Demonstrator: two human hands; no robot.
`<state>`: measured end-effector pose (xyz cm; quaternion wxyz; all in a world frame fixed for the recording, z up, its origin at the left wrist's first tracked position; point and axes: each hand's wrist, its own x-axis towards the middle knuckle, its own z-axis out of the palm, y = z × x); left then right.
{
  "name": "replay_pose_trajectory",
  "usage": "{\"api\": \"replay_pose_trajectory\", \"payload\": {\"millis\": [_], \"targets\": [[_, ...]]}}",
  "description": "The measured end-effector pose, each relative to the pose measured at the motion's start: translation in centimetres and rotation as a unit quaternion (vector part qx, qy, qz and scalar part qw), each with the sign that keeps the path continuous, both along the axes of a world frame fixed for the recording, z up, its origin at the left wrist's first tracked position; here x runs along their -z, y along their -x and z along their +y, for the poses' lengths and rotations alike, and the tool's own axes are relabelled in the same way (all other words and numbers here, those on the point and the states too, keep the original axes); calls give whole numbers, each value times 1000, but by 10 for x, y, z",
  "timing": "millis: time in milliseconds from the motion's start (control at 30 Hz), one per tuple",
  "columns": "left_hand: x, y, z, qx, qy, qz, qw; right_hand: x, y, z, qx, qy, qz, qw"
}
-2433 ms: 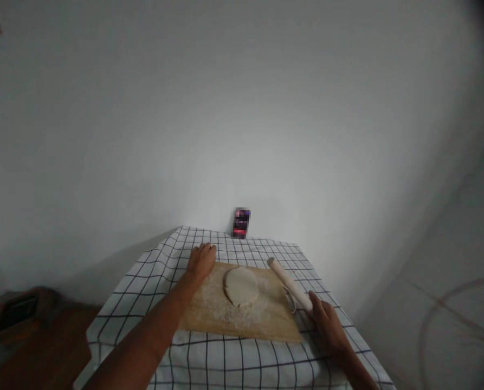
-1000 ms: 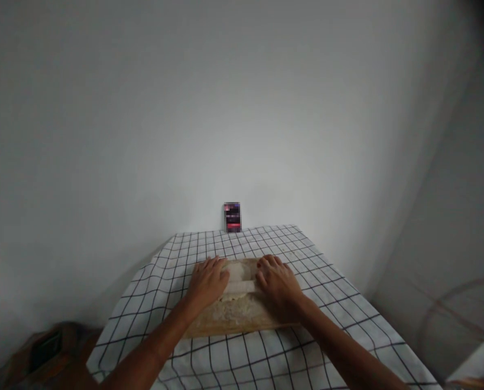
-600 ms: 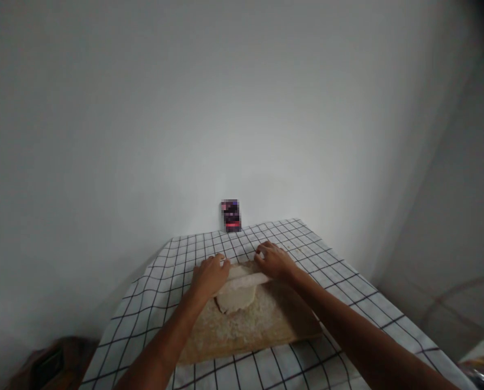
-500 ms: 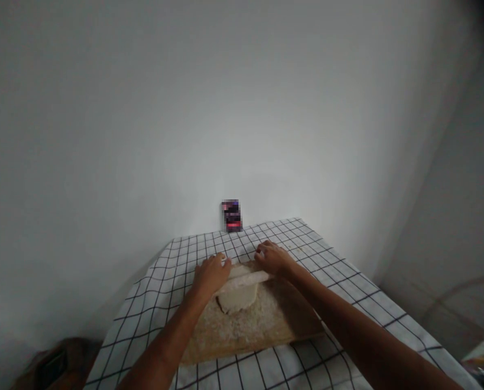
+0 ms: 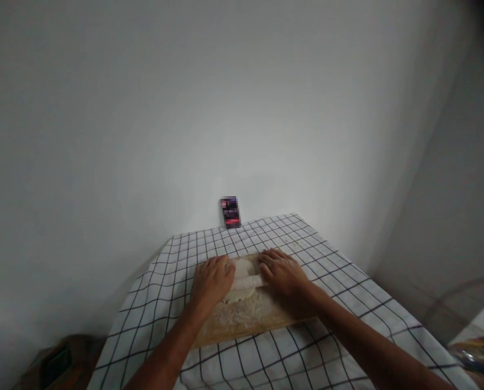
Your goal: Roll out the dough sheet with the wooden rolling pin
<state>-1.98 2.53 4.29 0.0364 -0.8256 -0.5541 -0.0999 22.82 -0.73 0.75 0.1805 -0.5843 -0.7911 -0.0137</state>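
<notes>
A pale rolling pin (image 5: 247, 282) lies crosswise on a sheet of dough (image 5: 245, 268). The dough shows on both sides of it. My left hand (image 5: 213, 277) is over the pin's left end, fingers bent and close together. Over the right end rests my right hand (image 5: 283, 272), palm down, its fingers reaching past the pin. Both ends of the pin are hidden under the hands. Beneath the dough is a floured wooden board (image 5: 262, 319).
A white cloth with dark grid lines (image 5: 286, 352) covers the table. At its far edge a small blurred dark, pink-marked object (image 5: 231, 212) leans on the white wall (image 5: 242, 108). A brown box-like object (image 5: 65, 357) sits low at left, and a shiny colourful item (image 5: 479, 352) at lower right.
The pin has rolled toward me over the dough with both hands, so more dough shows beyond it. My right hand's fingers lie flatter. The whole view has shifted slightly.
</notes>
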Motion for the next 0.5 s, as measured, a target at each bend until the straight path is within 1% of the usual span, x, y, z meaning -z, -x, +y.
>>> {"api": "replay_pose_trajectory", "payload": {"millis": [100,200,267,333,400,500], "targets": [[4,3,-7,11,-11,-4,1000,-1,4,-18,-8,-11,14,1000],[5,5,-8,11,-9,9,1000,-1,9,-30,29,-19,20,999],[3,4,-5,11,5,26,1000,-1,11,-29,51,-18,24,998],[-1,2,2,18,24,43,999,-2,10,-18,50,-5,23,998],[-6,-2,9,13,36,46,998,-4,7,2,44,15,21,999],[-10,-9,18,-35,31,21,999,-9,2,36,29,38,31,998]]}}
